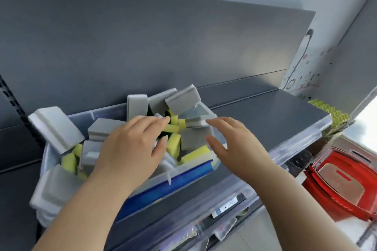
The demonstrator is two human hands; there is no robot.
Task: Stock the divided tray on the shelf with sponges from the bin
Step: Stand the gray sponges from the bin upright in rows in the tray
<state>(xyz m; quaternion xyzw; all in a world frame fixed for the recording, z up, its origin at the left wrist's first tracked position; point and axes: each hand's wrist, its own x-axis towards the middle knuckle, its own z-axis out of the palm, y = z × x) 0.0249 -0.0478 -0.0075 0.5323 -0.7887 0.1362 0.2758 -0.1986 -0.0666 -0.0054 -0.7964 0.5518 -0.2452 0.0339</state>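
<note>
Tray [159, 179] on shelf [265, 114], beneath both grips, heaped with grey and yellow sponges [193, 138]. Left grip [130, 144] open, fingers laid flat on yellow sponges mid-tray. Right grip [240, 144] open, holding nothing, over the tray's right end. Blue strip [163, 189] below left grip, on tray front. Tag [226, 207] below right grip, print too blurred to read. Red basket [342, 185] low, right of right grip.
</note>
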